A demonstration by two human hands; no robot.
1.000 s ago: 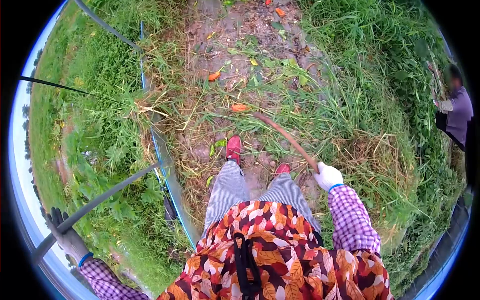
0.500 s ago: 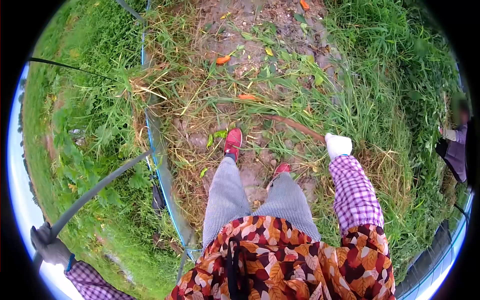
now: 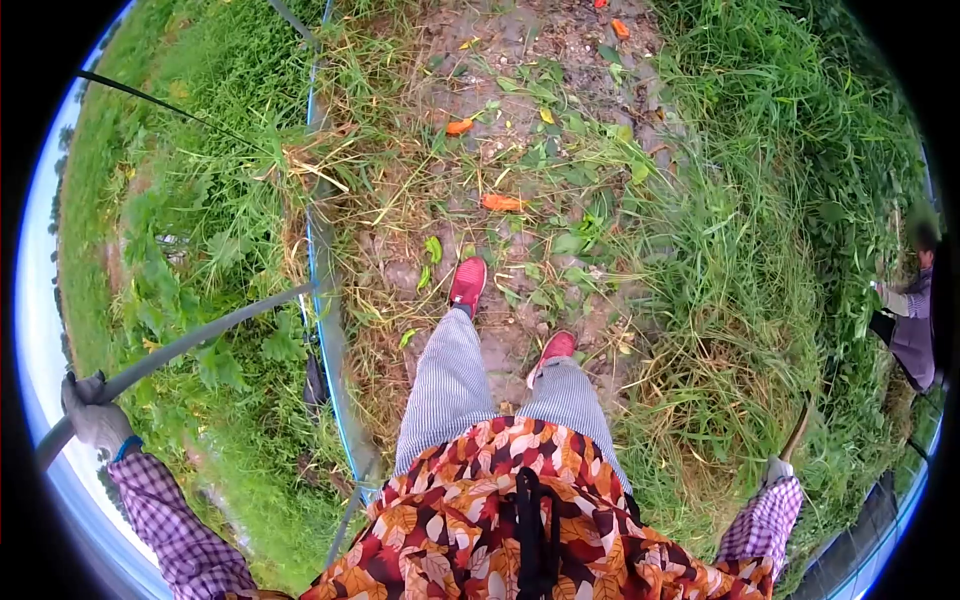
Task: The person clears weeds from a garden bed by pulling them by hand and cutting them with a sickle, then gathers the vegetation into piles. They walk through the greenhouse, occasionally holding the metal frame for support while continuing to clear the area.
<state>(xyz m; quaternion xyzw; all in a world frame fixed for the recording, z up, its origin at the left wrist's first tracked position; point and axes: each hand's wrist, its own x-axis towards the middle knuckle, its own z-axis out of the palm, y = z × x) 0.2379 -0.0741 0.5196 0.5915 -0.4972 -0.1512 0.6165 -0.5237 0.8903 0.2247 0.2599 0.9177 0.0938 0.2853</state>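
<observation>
My left hand [image 3: 97, 418], in a grey glove, is wrapped round a thick grey pole [image 3: 205, 333] at the left edge. At lower right, my right hand [image 3: 778, 470] wears a pale glove and is closed on a sickle with a long, curved, rusty-brown blade [image 3: 796, 430]. The blade points up and away, seen nearly edge-on among the grass. My fingers on its handle are mostly hidden by the wrist and checked sleeve. Cut grass [image 3: 700, 370] lies in a loose heap to the left of the sickle.
Orange-red peppers [image 3: 502, 203] and green peppers [image 3: 432, 250] lie on the muddy path [image 3: 500, 60] before my red shoes. A blue-edged strip [image 3: 322, 300] runs along the left. Dense grass [image 3: 760, 130] borders the right, where another person [image 3: 910, 310] stands.
My right hand has swung right and back toward my body with the sickle. Grass that lay across the path has shifted right, baring more mud. My left hand keeps its hold on the pole.
</observation>
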